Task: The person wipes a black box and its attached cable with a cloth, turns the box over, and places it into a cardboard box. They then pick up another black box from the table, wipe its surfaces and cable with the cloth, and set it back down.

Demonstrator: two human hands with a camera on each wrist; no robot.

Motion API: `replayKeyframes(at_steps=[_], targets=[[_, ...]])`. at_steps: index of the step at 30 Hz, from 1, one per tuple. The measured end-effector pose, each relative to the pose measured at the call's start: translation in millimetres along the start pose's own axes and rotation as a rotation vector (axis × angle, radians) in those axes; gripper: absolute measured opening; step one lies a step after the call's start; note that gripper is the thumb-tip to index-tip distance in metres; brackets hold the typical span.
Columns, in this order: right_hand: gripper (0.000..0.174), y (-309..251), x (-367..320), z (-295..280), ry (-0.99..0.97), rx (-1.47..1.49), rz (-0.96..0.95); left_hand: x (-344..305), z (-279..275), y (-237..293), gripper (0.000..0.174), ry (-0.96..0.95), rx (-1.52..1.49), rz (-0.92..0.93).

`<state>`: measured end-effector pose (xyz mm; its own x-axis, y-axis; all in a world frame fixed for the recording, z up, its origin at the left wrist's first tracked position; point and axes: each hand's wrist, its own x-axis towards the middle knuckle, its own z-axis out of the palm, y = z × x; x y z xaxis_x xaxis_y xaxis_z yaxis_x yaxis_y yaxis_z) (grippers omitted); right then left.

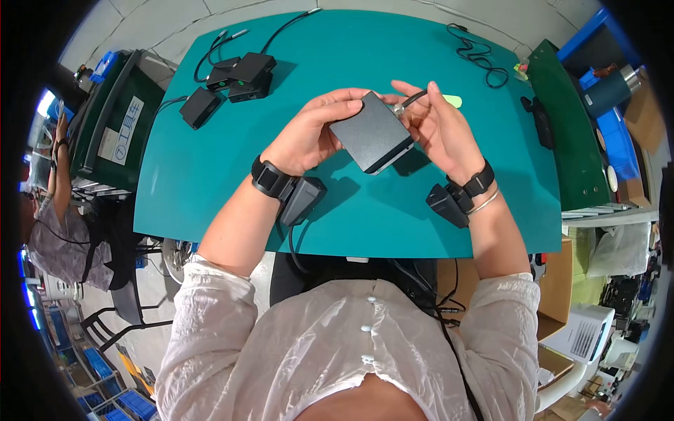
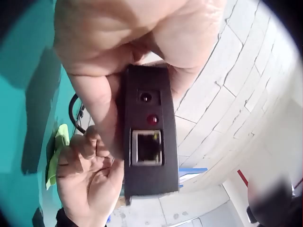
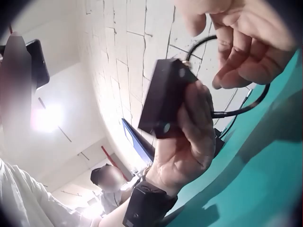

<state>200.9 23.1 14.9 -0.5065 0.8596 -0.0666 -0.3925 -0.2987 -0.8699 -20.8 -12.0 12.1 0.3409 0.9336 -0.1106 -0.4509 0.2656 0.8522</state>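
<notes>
Black adapter box (image 1: 371, 137) sat clasped in the left grip (image 1: 312, 137) while the right grip (image 1: 442, 133) pinched a cable plug (image 1: 401, 109) at its one-o'clock corner, probably best kept square.

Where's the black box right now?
Head view, centre: the left hand grips the black box above the teal table, with the right hand pinching a cable at its far corner.

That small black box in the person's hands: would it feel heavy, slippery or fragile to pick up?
Probably light: the left hand holds the black box up by its edges. It looks rigid, flat-faced and square-cornered, so it should neither bend nor roll. Its matte shell seems unlikely to slip; the open port on one end may deserve care.
</notes>
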Motion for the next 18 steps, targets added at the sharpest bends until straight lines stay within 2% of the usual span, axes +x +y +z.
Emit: replayKeyframes(at_steps=[1,3,4,6,7,9,13,15,17,18], targets=[[0.050,-1.4,-0.5,-1.8,0.006,0.000,-0.005,0.8,0.6,-1.2,0.039,-0.036,0.064,0.004],[0.046,-4.5,-0.4,-6.7,-0.082,0.047,-0.174,2.8,0.8,-2.4,0.040,-0.036,0.068,0.000],[0.046,-5.0,0.5,-10.6,-0.080,0.047,-0.180,3.9,0.2,-2.8,0.040,0.002,0.076,0.002],[0.040,-6.0,2.9,-18.1,-0.241,0.349,-0.250,3.6,1.4,-1.0,0.040,0.039,0.087,0.008],[0.040,-8.0,3.7,-19.3,-0.242,0.349,-0.253,1.9,3.5,1.1,0.039,0.092,0.088,0.044],[0.035,-12.8,4.0,-21.1,-0.072,0.411,-0.339,0.9,3.6,4.5,0.039,0.142,0.091,0.079],[0.029,-31.0,13.8,-80.6,-0.140,0.641,-0.397,0.0,-8.5,14.3,0.034,0.178,0.087,0.147],[0.026,-38.9,12.5,-100.1,-0.102,0.659,-0.433,-1.5,-12.2,21.1,0.036,0.230,0.013,0.143],[0.023,-43.2,11.4,-115.3,0.057,0.608,-0.537,1.8,-19.3,19.2,0.036,0.244,-0.052,0.151],[0.019,-44.3,10.7,-119.6,0.087,0.625,-0.500,4.5,-23.5,16.3,0.035,0.225,-0.116,0.150]])
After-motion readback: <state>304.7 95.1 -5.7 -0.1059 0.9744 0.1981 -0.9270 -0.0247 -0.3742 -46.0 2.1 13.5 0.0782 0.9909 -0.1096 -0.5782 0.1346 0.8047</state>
